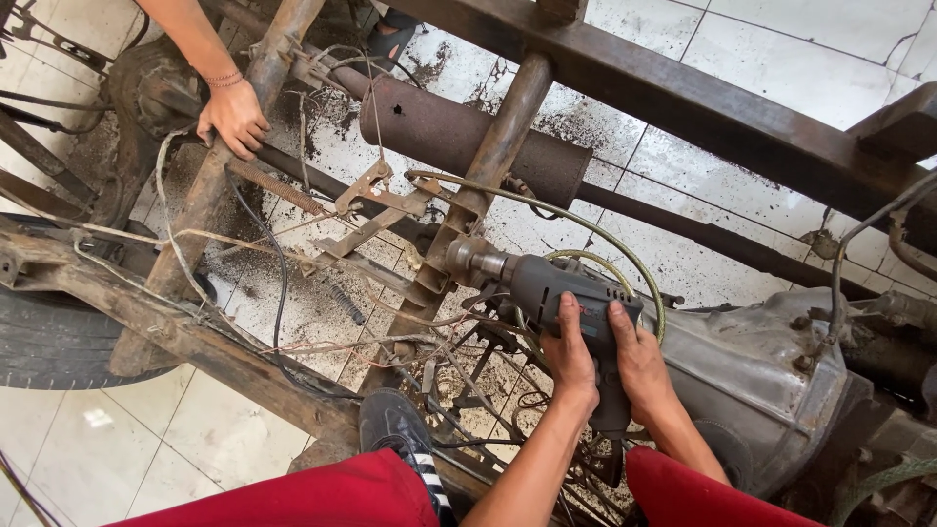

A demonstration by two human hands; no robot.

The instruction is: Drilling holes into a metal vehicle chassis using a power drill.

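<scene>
red trousers (322, 498) | L+R hand (571, 356) (639, 361) fingers wrapped on drill (547, 288), pressed to frame (439, 263)

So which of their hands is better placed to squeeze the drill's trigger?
Probably the right hand: it wraps the drill at its handle, while the left hand braces the body.

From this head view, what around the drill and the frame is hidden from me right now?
- Drill bit tip: the chuck of the power drill meets the rusty crossbar, which covers the contact point.
- Drill trigger: under the left hand and right hand.
- Another person's hand on the frame: arm cut off by the top edge.
</scene>
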